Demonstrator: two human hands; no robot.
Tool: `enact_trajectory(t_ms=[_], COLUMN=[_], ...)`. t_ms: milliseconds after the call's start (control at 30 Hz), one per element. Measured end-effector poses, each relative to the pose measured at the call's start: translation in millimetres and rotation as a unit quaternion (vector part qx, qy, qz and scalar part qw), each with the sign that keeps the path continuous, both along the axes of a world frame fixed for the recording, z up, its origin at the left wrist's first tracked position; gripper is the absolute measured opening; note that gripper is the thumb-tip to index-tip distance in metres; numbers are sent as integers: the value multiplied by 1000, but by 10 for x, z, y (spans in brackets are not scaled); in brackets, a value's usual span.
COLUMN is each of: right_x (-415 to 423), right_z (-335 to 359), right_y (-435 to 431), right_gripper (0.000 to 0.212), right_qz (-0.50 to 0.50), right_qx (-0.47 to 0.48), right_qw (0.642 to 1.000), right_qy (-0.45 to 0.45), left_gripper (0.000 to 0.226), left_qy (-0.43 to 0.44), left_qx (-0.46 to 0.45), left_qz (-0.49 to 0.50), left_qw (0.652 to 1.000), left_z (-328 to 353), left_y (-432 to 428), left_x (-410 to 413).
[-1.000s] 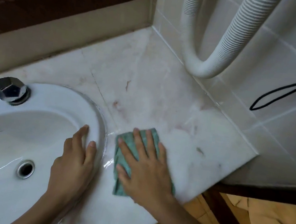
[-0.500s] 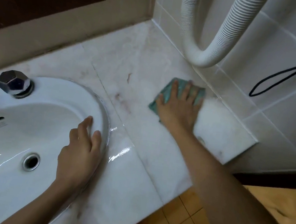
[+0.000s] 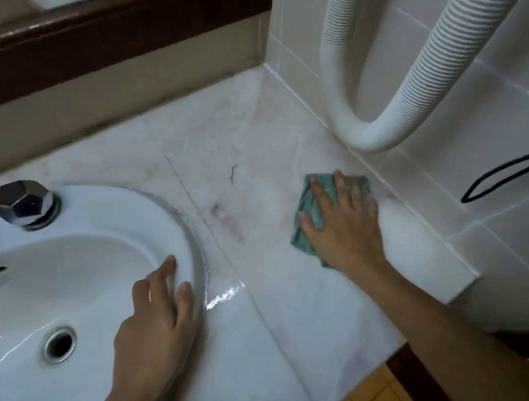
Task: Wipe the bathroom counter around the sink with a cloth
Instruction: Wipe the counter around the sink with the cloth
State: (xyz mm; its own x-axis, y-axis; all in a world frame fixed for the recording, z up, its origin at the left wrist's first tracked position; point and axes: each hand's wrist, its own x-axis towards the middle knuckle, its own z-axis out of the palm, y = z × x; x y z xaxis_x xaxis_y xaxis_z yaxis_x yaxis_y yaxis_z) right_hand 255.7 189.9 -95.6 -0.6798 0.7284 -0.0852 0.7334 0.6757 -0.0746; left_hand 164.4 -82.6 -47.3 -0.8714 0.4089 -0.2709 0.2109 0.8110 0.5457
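The right hand [image 3: 344, 225] lies flat, fingers spread, pressing the cloth [image 3: 312, 208] onto the table [image 3: 274, 306] just beside the tiled wall [image 3: 466, 184], below the hose [image 3: 370, 137]. The left hand [image 3: 154, 328] rests with straight fingers on the sink [image 3: 37, 268] rim, holding nothing. A knob [image 3: 25, 202] stands behind the basin.

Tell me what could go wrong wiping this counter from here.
The right hand presses the cloth near the hanging hose; a wider sweep might knock it. The left hand rests on the sink rim beside a wet streak and could slip. The reddish stains by that rim may get missed.
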Motion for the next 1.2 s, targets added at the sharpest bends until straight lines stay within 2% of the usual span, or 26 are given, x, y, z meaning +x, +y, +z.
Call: enact_trajectory(t_ms=[100, 233, 367, 467, 533, 600, 667, 767, 867, 933, 1067, 1133, 1200], right_x=[-834, -1325, -722, 256, 859, 1236, 1306, 933, 304, 28, 344, 890, 1372], right_z=[56, 58, 94, 167, 158, 116, 89, 42, 32, 47, 167, 198, 164], right_y=[199, -258, -1271, -1956, -1785, -1228, -603, -126, -298, -821, -2083, -2138, -1723], right_gripper=[70, 69, 62, 66, 68, 67, 64, 64, 66, 68, 65, 64, 61], right_qz=[-33, 25, 61, 144, 184, 157, 81, -36, -114, -81, 120, 180, 168], right_qx=[-28, -33, -44, -69, -54, -15, -8, -13, -18, -23, -41, -47, -22], right_qw=[999, 999, 994, 985, 980, 987, 996, 999, 993, 996, 991, 982, 986], right_qy=[-12, -2, 82, 63, 53, 15, -22, -13, 5, 22, 49, 31, 13], left_gripper=[45, 44, 43, 42, 42, 42, 43, 43, 42, 42, 44, 44, 44], left_qy=[6, 21, 21, 21, 23, 26, 29, 27, 24, 25, 32, 27, 25], left_qx=[-10, -15, -8, 1, 6, 6, 5, 5, 12, 12, 21, 27, 31], left_qz=[0, 5, 9, 1, 2, 6, 8, 5, 2, 0, -10, -17, -9], left_qw=[1000, 1000, 1000, 1000, 1000, 1000, 1000, 1000, 1000, 1000, 999, 999, 999], left_z=[-15, -33, -36, -23, -16, -20, -24, -22, -1, 12, -12, -34, -29], left_y=[25, 5, 4, -17, -21, -13, -2, -17, -36, -35, -87, -120, -95], left_x=[-9, -13, -7, -1, 10, 21, 15, 24, 29, 44, 21, 8, 10])
